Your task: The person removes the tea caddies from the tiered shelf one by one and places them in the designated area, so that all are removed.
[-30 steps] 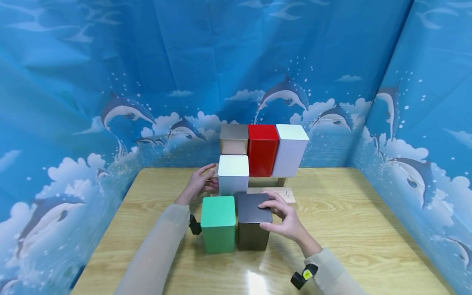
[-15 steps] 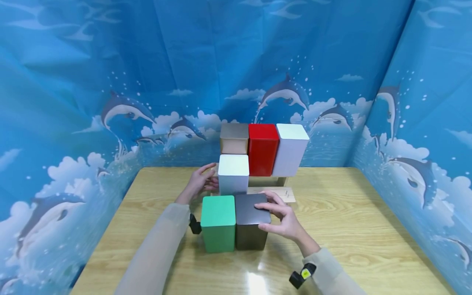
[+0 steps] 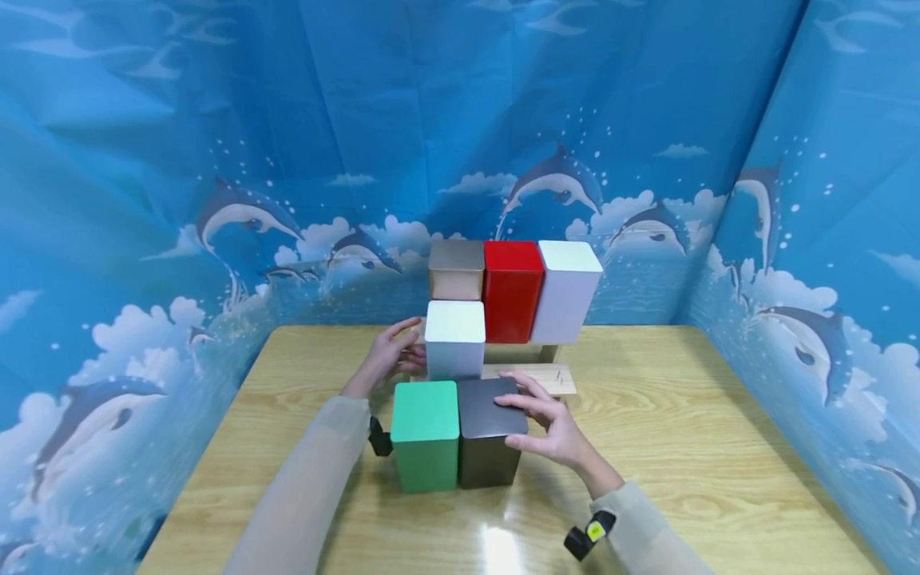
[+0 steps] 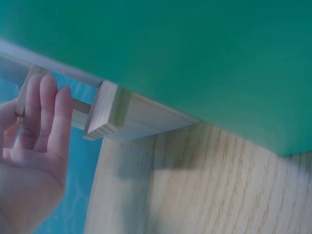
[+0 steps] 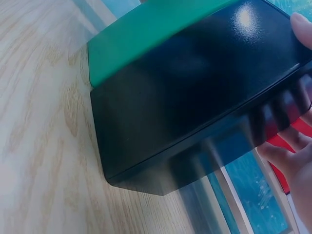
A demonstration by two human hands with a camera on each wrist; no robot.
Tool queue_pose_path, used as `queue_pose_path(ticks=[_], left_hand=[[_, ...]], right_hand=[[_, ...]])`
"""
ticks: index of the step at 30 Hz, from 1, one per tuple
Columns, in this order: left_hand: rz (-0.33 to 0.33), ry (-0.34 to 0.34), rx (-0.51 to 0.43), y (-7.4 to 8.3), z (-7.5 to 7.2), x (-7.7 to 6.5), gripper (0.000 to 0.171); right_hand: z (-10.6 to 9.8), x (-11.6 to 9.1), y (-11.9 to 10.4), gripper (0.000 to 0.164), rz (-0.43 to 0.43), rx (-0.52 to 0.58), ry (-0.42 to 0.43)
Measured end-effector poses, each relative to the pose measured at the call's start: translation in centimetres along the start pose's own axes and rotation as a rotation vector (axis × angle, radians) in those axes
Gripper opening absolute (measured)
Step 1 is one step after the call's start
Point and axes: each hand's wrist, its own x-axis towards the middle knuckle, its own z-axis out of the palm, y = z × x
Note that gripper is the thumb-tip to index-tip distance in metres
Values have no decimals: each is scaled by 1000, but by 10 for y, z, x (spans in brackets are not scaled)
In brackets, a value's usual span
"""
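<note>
A dark grey box [image 3: 490, 447] stands upright on the table, side by side with a green box [image 3: 427, 465]. My right hand [image 3: 552, 426] holds the dark box near its top right; in the right wrist view the thumb [image 5: 303, 30] lies on its front face and the fingers on its side. My left hand [image 3: 390, 354] is beside the left side of a white box [image 3: 456, 358], fingers extended. Whether it touches that box cannot be made out. In the left wrist view, this hand [image 4: 36, 146] is near the end of a wooden stand [image 4: 105, 109].
Behind, at a higher level, stand a brown-topped box [image 3: 456, 259], a red box [image 3: 512, 295] and a second white box [image 3: 565, 295] in a row. A wooden shelf board [image 3: 561, 377] juts out to the right. Dolphin-print curtain [image 3: 460, 120] surrounds the wooden table [image 3: 683, 423].
The dark grey box has shifted slightly left with my right hand, closing the narrow gap to the green box. My left hand has stayed in place.
</note>
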Motion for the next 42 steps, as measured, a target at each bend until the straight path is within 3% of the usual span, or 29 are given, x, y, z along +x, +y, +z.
queue_pose_path(ticks=[11,17,23,26,29,35,42], left_hand=[[-17,-9,-3,2,-1,0,44],[-39,-48,-17,11,0,-7,45],[-32,-68,1,19,3,-15,45],[-23,-71,1,18,3,-16,45],[-26,-69,-6,18,3,-15,46],[-35,-66,-10,17,2,-14,46],[-23,-73,-10,17,2,-14,45]], right_hand=[[1,0,2,50,-52,-57,-2],[-1,-4,15,54,-96,-66,-12],[-10,-5,27,62,-81,-11,7],[-15,1,24,52,-87,23,42],[-19,10,16,41,-56,8,96],[-19,32,-11,35,33,-92,191],[-20,53,-24,33,134,-189,174]])
